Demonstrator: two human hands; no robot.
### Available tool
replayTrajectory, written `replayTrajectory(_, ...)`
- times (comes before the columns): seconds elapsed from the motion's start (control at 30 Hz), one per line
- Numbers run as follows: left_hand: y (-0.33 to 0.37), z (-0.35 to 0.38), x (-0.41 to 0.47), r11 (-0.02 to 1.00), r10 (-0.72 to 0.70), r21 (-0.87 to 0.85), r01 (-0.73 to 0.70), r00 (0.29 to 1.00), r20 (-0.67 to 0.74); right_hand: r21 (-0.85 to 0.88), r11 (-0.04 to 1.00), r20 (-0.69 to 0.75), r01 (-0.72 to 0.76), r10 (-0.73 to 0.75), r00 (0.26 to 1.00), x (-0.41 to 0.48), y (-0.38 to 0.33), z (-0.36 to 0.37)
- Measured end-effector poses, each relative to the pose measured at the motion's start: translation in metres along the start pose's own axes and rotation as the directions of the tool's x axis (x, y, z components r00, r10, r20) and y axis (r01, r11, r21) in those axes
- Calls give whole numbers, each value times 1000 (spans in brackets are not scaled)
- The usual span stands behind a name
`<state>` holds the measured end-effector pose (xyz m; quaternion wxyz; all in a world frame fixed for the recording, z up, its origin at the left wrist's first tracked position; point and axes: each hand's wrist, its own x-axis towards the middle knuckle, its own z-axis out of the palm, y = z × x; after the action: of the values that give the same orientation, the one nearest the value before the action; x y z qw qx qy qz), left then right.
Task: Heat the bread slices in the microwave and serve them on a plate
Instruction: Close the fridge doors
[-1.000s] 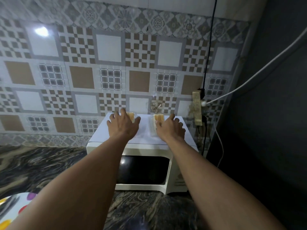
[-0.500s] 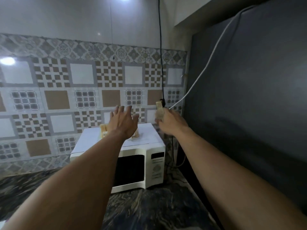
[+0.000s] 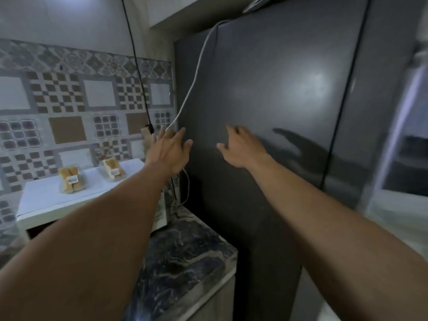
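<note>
Both hands have swung right off the bread, left hand and right hand spread empty before the refrigerator, while two wrapped bread packs sit on the microwave, down-left, nearer the left hand.

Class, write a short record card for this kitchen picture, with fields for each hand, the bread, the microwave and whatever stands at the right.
left hand: fingers spread, empty, raised in the air
right hand: fingers spread, empty, in front of the tall dark appliance
bread: left bread packet and right bread packet, wrapped, apart from each other
microwave: white, both packets on its top
countertop: dark, marbled
plate: none in view
</note>
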<state>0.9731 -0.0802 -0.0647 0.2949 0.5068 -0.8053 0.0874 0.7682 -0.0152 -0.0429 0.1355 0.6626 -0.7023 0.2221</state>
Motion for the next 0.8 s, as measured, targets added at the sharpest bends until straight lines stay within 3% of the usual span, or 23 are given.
replayTrajectory(0.23, 113, -2, -4, 969, 194, -154, -192, 981, 0, -131, 989, -167, -70, 48, 985, -66, 63, -74)
replayTrajectory(0.43, 210, -5, -10, 883, 340, -313, -349, 936, -85, -189, 956, -290, -225, 165, 943, -132, 129, -127)
replayTrajectory(0.63, 320, -5, -31, 756, 499, -428, -495, 859, -113, -194, 848, -342, -493, 412, 844, -197, 213, -169)
replayTrajectory(0.8, 410, 12, -41, 643, 599, -484, -593, 784, -163, -194, 767, -341, -611, 531, 776, -236, 277, -192)
